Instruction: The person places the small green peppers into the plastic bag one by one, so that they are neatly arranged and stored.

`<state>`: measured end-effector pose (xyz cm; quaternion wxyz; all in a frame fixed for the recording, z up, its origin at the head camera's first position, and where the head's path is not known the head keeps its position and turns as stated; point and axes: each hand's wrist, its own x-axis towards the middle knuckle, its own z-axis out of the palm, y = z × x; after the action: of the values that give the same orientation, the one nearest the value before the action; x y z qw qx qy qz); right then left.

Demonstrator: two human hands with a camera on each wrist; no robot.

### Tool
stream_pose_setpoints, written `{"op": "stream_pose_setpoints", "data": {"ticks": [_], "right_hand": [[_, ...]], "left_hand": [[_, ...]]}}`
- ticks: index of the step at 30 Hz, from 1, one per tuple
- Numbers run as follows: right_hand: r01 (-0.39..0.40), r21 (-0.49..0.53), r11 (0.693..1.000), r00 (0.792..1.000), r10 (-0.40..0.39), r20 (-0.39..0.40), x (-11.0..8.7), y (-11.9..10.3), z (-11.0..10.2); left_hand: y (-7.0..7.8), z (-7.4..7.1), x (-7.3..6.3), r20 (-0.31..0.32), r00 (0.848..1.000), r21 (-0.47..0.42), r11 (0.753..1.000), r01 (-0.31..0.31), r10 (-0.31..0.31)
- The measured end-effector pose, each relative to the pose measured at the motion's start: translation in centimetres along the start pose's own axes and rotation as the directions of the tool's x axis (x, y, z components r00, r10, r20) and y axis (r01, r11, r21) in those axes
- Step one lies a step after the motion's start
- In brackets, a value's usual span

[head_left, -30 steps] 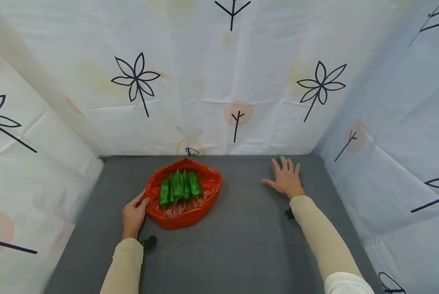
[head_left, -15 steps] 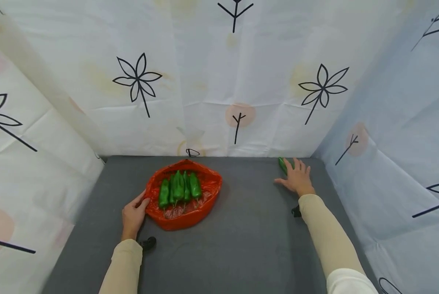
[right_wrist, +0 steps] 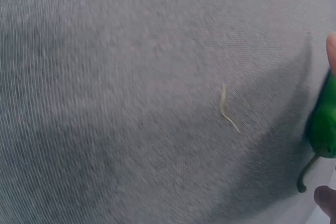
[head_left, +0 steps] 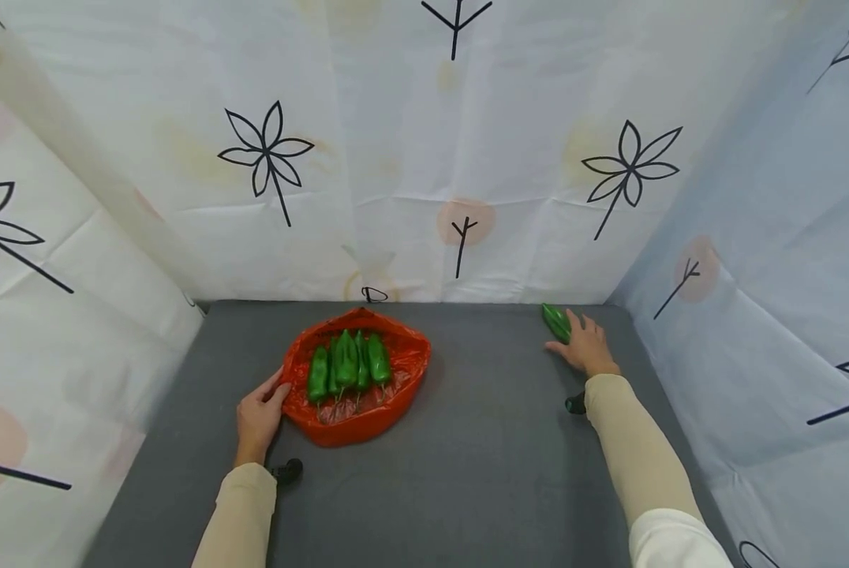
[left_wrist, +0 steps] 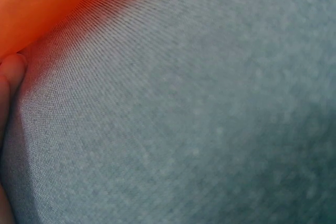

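My left hand point(head_left: 258, 416) pinches the left rim of a red plastic bag point(head_left: 357, 430), whose mouth is spread wide. Several green peppers point(head_left: 345, 363) lie side by side inside it, stems toward me. At the far right, a single green pepper point(head_left: 555, 321) rests on the grey surface. My right hand point(head_left: 588, 349) is over its near end, hiding part of it, with thumb and fingers spread apart. In the right wrist view, the pepper's curved stem point(right_wrist: 306, 174) lies between a finger and the thumb point(right_wrist: 326, 199), and the thumb is clear of it.
A grey cloth-covered table point(head_left: 460, 457) lies under both arms. White printed curtains point(head_left: 410, 158) stand behind it and on both sides. A small dark device sits at each wrist. The right wrist view shows a thin pale fibre point(right_wrist: 224, 109) on the cloth.
My right hand has shifted to the right and slightly nearer, uncovering more of the lone pepper. The left hand and the red bag have stayed in place.
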<state>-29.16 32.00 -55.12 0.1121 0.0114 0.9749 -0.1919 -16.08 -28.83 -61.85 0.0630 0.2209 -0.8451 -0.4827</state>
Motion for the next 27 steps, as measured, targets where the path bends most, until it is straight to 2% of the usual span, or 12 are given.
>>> {"op": "stream_pose_setpoints", "data": {"ticks": [7, 15, 23, 27], "right_hand": [[-0.053, 0.057, 0.997, 0.999, 0.052, 0.011, 0.1, 0.4, 0.7], [-0.036, 0.061, 0.997, 0.997, 0.040, -0.059, 0.6, -0.1, 1.0], [-0.125, 0.060, 0.990, 0.989, 0.129, -0.078, 0.3, -0.5, 1.5], [-0.127, 0.068, 0.989, 0.985, 0.134, -0.108, 0.4, -0.8, 1.8]], "left_hand": [[0.1, 0.1, 0.3, -0.004, 1.000, 0.001, 1.000, -0.017, 0.017], [0.2, 0.0, 0.4, -0.005, 1.000, 0.007, 1.000, -0.015, 0.015], [0.1, 0.2, 0.2, -0.019, 1.000, 0.014, 1.000, -0.025, 0.025], [0.0, 0.2, 0.0, -0.023, 0.999, 0.007, 0.999, -0.038, 0.038]]}}
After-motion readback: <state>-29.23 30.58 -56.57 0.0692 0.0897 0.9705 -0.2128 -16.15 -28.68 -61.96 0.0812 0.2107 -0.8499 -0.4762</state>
